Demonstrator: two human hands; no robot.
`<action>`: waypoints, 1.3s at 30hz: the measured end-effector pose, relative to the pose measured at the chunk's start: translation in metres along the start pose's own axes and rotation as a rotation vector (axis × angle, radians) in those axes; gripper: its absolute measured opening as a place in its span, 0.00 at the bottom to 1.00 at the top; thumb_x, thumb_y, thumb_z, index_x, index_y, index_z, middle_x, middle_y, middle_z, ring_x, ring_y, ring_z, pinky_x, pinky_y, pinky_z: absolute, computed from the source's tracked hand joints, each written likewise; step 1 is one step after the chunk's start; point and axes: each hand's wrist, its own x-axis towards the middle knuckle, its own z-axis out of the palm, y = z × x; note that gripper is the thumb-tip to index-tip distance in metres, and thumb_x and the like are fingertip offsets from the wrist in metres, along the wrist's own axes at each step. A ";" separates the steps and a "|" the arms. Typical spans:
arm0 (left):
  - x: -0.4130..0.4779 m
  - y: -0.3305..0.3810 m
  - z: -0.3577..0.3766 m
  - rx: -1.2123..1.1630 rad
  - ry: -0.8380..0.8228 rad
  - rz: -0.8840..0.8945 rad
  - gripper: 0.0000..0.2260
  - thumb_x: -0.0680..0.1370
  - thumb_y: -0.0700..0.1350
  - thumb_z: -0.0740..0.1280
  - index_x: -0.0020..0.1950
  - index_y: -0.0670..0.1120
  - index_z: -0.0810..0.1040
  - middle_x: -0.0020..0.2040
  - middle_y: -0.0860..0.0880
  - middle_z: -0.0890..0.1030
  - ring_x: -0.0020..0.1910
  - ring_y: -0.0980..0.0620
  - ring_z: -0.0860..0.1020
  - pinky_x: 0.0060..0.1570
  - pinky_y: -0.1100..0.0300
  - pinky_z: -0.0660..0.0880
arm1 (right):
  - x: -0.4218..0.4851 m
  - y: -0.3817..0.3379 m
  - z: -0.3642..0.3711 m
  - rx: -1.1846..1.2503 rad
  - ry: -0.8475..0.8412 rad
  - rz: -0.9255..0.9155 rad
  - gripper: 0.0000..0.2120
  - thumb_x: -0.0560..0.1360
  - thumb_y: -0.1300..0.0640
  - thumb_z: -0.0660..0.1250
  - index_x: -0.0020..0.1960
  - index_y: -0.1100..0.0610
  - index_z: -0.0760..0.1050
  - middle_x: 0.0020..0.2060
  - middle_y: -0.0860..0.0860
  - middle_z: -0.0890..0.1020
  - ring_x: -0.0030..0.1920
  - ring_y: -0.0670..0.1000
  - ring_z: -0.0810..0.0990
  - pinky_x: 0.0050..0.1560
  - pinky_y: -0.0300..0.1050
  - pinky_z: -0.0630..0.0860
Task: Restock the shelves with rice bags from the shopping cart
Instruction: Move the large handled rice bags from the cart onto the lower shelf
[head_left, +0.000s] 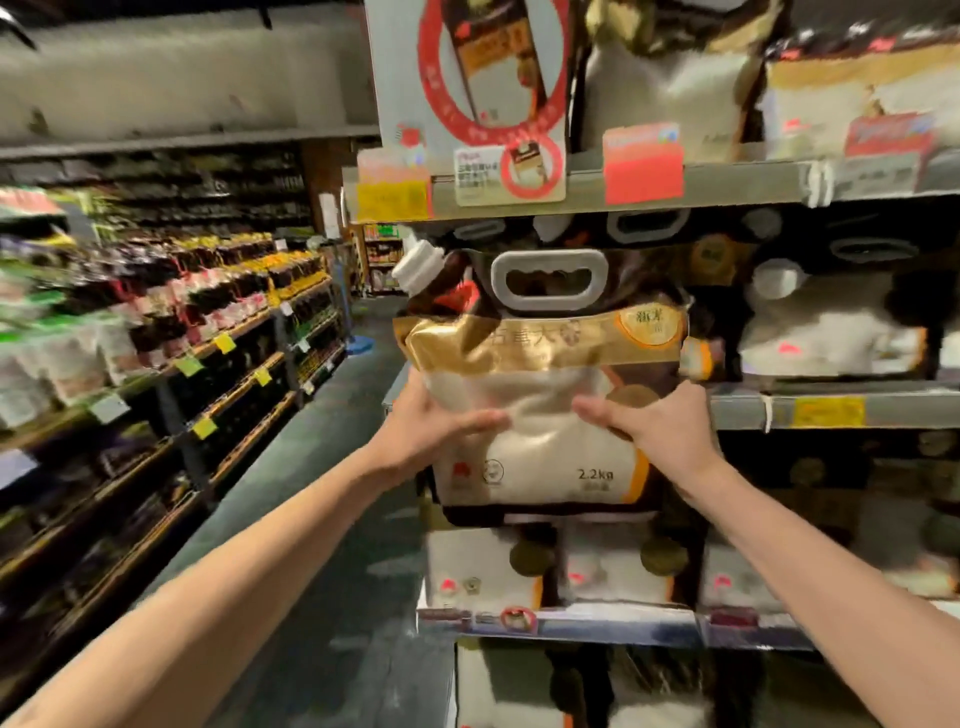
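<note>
Gripping a rice bag from both sides, the person held it upright at the front of the middle shelf, the left hand and right hand each clamped on its lower half with thumbs across the clear panel. Its grey handle and white spout cap sat just under the upper shelf, where a red price tag hung. More rice bags stood on the shelves behind and below it.

body: two forearms, bare | left hand: bare | right hand: bare
</note>
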 end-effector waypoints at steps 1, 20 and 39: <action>0.005 -0.002 -0.010 0.019 0.032 0.034 0.27 0.68 0.44 0.80 0.63 0.36 0.76 0.54 0.43 0.84 0.54 0.50 0.83 0.57 0.55 0.80 | 0.005 -0.007 0.009 0.006 0.010 -0.038 0.22 0.56 0.44 0.82 0.43 0.52 0.81 0.41 0.45 0.85 0.40 0.36 0.81 0.43 0.33 0.76; 0.094 -0.043 -0.096 0.298 0.576 0.203 0.33 0.65 0.57 0.77 0.66 0.46 0.75 0.57 0.49 0.82 0.55 0.51 0.82 0.52 0.49 0.81 | 0.110 -0.038 0.115 0.116 0.169 -0.324 0.32 0.56 0.51 0.83 0.57 0.51 0.76 0.47 0.37 0.80 0.49 0.30 0.79 0.52 0.28 0.75; 0.136 -0.139 -0.104 0.175 0.375 0.046 0.36 0.67 0.55 0.78 0.69 0.52 0.62 0.53 0.64 0.81 0.54 0.63 0.80 0.52 0.67 0.77 | 0.141 0.005 0.179 -0.143 0.149 0.194 0.28 0.65 0.52 0.80 0.51 0.58 0.65 0.46 0.50 0.72 0.50 0.50 0.71 0.51 0.45 0.70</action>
